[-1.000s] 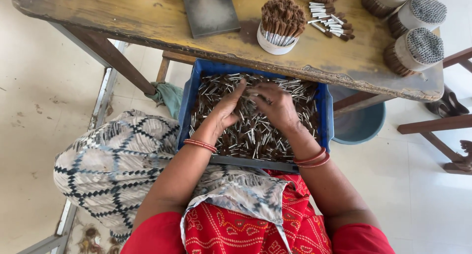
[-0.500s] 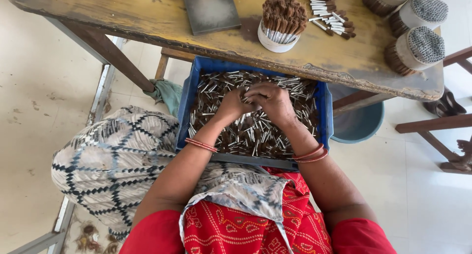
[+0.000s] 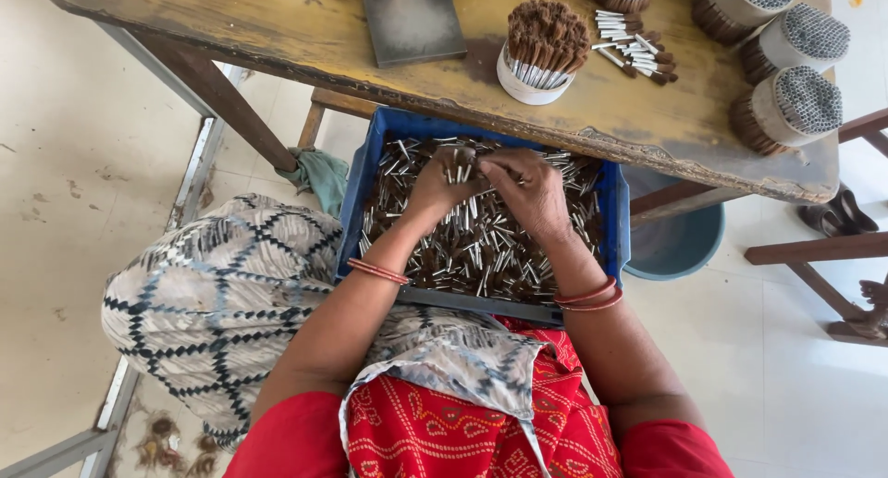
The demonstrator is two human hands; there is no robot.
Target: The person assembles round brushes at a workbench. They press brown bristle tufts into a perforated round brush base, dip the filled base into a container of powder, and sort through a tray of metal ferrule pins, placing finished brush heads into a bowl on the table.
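left hand [image 3: 442, 184]: fingers curled in the blue crate [image 3: 359, 200], pinching a small cluster of metal-tipped pieces [image 3: 462, 247] — grasping, not released
right hand [image 3: 529, 189]: touching the left hand at the fingertips, closed over the same cluster at the crate's far middle
pieces: short silver-ended sticks with brown tips, heaped in the crate on the person's lap; long axes lay every which way, the pinched few stood roughly upright between the hands
relation: heap lay directly under and toward the body from both hands; neither hand clearly nearer — both sat on it
desk [image 3: 305, 34]: worn yellow top just beyond the crate's far edge, partly overhanging it
white cup [image 3: 529, 78]: on the desk straight ahead of the hands, packed upright with brown-tipped pieces
loose pieces [image 3: 634, 52]: lying flat just right of the cup
round bundles [image 3: 786, 108]: three, on their sides at the desk's right end, pale wrap, no label readable
dark slab [image 3: 412, 20]: flat square, left of the cup
teal bucket [image 3: 680, 247]: on the floor right of the crate
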